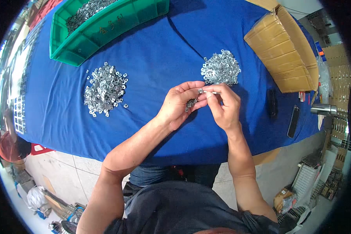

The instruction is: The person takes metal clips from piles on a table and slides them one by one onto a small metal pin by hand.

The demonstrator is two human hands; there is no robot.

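Note:
Small metal clips (191,103) lie in the cupped fingers of my left hand (179,99), and its thumb and finger pinch one more clip (201,91). My right hand (225,105) grips a thin, pale, rod-like tool (212,92) between thumb and fingers, its tip at the pinched clip. Whether the tip is inside the clip is too small to tell. Just beyond my hands is a pile of shiny metal clips (221,68). Another pile of similar clips (105,89) lies to the left on the blue cloth (156,50).
A green bin (109,29) holding many darker small parts (87,15) stands at the back left. At the right are an open cardboard box (280,46), a black object (272,103) and a phone-like dark slab (293,121). The table's front edge runs close to my body.

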